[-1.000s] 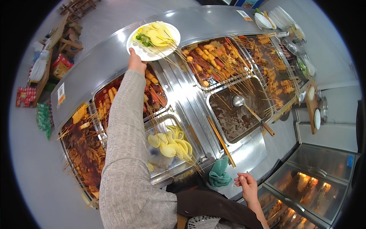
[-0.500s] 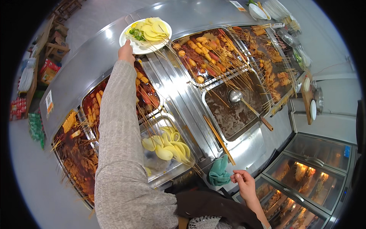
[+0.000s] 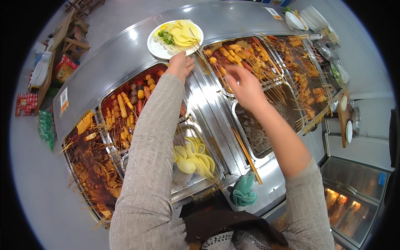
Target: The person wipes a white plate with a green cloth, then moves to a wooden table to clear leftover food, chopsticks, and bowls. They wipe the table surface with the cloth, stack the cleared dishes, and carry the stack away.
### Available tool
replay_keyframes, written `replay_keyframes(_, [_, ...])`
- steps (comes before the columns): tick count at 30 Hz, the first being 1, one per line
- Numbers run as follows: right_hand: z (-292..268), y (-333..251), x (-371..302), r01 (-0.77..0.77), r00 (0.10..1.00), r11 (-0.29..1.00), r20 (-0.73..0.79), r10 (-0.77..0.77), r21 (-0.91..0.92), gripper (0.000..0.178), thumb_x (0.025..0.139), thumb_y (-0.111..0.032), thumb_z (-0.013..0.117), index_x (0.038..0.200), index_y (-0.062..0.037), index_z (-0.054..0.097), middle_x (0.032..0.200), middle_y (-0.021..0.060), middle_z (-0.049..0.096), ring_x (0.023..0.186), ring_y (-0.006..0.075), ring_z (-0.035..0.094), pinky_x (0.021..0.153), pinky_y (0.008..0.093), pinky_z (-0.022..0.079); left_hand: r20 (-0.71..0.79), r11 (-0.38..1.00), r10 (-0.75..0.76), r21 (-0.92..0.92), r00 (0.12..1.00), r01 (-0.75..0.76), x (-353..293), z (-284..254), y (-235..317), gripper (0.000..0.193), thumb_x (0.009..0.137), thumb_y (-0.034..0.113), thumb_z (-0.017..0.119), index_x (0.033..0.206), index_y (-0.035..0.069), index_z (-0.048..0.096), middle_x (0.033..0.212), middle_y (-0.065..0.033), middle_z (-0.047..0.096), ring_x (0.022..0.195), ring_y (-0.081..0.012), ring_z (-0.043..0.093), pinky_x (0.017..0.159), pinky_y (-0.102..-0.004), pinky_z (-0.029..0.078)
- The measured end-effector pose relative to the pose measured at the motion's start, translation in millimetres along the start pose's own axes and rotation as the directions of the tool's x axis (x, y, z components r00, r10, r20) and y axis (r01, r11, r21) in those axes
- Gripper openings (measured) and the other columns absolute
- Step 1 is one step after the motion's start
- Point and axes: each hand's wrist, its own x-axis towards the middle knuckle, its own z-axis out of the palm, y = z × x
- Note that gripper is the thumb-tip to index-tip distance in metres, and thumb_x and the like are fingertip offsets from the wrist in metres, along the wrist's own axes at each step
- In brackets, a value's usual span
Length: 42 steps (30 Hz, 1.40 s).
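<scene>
A white plate (image 3: 156, 49) stands on the steel counter's far ledge. On it lie pale yellow potato slices (image 3: 182, 36) on skewers and chopped green herbs (image 3: 166, 37). My left hand (image 3: 179, 66) is just below the plate's near rim, close to the skewer sticks, its fingers loosely apart with no grip on the plate visible. Farther right, my right hand (image 3: 246, 88) hovers over the near edge of a pan of skewered sausages and balls (image 3: 235, 52). Its thumb and forefinger are apart, and nothing shows between them.
Near the middle sits a tray of sliced potato skewers (image 3: 193, 156). Pans of skewers in red broth (image 3: 129, 102) lie left. Long chopsticks (image 3: 246, 156) and a green cloth (image 3: 244, 191) rest on the near steel. Stacked white bowls (image 3: 312, 17) stand far right, a lit glass cabinet (image 3: 350, 204) lower right.
My left hand has let go of the plate's left rim and moved right to its near side. My right hand has risen from beside the green cloth to above the skewer pan.
</scene>
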Motion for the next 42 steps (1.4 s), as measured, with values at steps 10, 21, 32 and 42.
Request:
replay_keyframes(10, [134,28,155,-0.321,0.918,0.886,0.120,0.378,-0.333,0.045,0.095,-0.035,0.059,0.117,0.0037,0.064,0.118,0.0253,0.067,0.111,0.0400,0.064,0.096,0.0458,0.051,-0.093,0.951,0.022,-0.306,0.995,-0.050,7,-13,-9,0.018,0.105,0.013,0.042,0.116,0.006,0.053,0.078,-0.0019,0.047,0.054,-0.0108,0.039,0.046,-0.0258,0.034])
replay_keyframes(21, [176,50,123,-0.228,0.972,0.957,0.010,0.234,-0.178,0.034,0.102,-0.025,0.044,0.097,0.0031,0.062,0.098,0.0309,0.067,0.096,0.0480,0.063,0.086,0.0534,0.050,-0.268,0.913,0.209,-0.292,0.940,-0.286,-17,-18,-31,0.016,0.105,0.016,0.043,0.118,0.009,0.051,0.077,-0.0009,0.044,0.056,-0.0118,0.038,0.050,-0.0286,0.033])
replay_keyframes(32, [162,47,138,-0.287,0.936,0.913,0.117,0.331,-0.290,0.042,0.094,-0.030,0.056,0.121,0.0021,0.063,0.120,0.0256,0.067,0.112,0.0402,0.065,0.096,0.0453,0.051,-0.238,0.952,0.138,-0.235,0.961,-0.195,-7,-16,-27,0.014,0.103,0.016,0.049,0.111,0.005,0.053,0.083,-0.0036,0.053,0.067,-0.0143,0.051,0.055,-0.0280,0.043])
replay_keyframes(42, [27,-38,10,-0.090,0.996,0.940,0.038,0.082,0.329,0.029,0.094,-0.022,0.064,0.111,0.0015,0.064,0.097,0.0070,0.070,0.089,0.0152,0.065,0.083,0.0297,0.052,0.054,0.661,0.651,0.450,0.757,-0.601,-160,-29,-37,0.057,0.101,0.020,0.056,0.148,-0.005,0.038,0.149,-0.0258,0.043,0.131,-0.0307,0.053,0.106,-0.0384,0.046])
